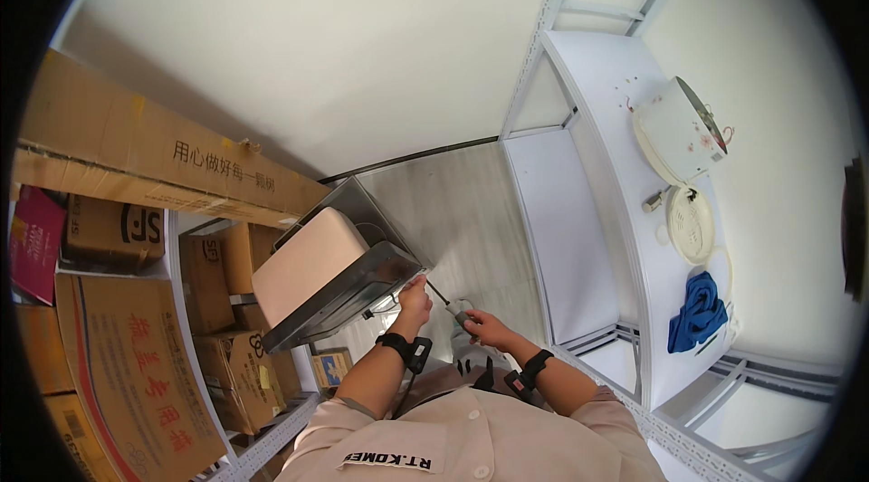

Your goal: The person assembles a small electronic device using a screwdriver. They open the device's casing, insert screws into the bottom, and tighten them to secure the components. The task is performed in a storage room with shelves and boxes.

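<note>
My right hand [489, 328] is wrapped round the grey handle of a screwdriver [459, 310]. Its thin dark shaft points up and left, toward the corner of a dark metal appliance [339, 296]. Right at that corner is my left hand [415, 298], its fingers closed; what they pinch is too small to make out. The appliance stands tilted at the left, and a pale pink box-shaped object [312, 265] rests against its dark panel. A black band sits on each of my wrists.
Cardboard boxes [154, 364] fill the shelves on the left, with a long carton [172, 152] above. To the right, a white shelf [615, 93] carries a white flowered rice cooker [679, 133], a cream round slotted part [692, 224] and a blue cloth [699, 314]. Grey floor [453, 201] lies between.
</note>
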A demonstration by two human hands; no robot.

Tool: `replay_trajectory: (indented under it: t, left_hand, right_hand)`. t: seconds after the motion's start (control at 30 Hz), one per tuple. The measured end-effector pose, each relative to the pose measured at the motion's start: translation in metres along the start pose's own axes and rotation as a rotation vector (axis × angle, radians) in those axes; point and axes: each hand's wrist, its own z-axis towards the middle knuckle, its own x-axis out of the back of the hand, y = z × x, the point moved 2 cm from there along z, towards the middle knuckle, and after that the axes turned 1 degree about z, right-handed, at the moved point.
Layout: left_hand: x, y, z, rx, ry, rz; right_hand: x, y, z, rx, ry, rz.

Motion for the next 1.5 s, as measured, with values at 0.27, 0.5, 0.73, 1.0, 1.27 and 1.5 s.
replay_trajectory:
  t: [0.27,0.5,0.73,1.0,1.27,1.5]
  left_hand:
    - [0.007,0.004,0.008,-0.022,-0.005,-0.03]
    - [0.005,0.006,0.008,0.003,0.022,-0.01]
    - [0.003,0.005,0.012,0.023,0.025,-0.045]
    - [0.003,0.009,0.013,0.009,0.022,-0.077]
    - [0.003,0.01,0.009,-0.017,-0.037,0.018]
    - [0.006,0.011,0.012,0.011,-0.194,0.039]
  right_hand:
    - [0.001,-0.009,0.008,-0.025,-0.017,-0.034]
    - [-0.005,-0.006,0.009,-0.011,-0.023,-0.002]
    - [-0.007,-0.007,0.009,-0.006,-0.025,0.005]
    - [-0.006,-0.016,0.014,-0.025,-0.028,-0.034]
    - [-0.008,-0.026,0.017,-0.107,-0.017,-0.015]
    - [-0.006,-0.023,0.026,-0.19,-0.037,0.208]
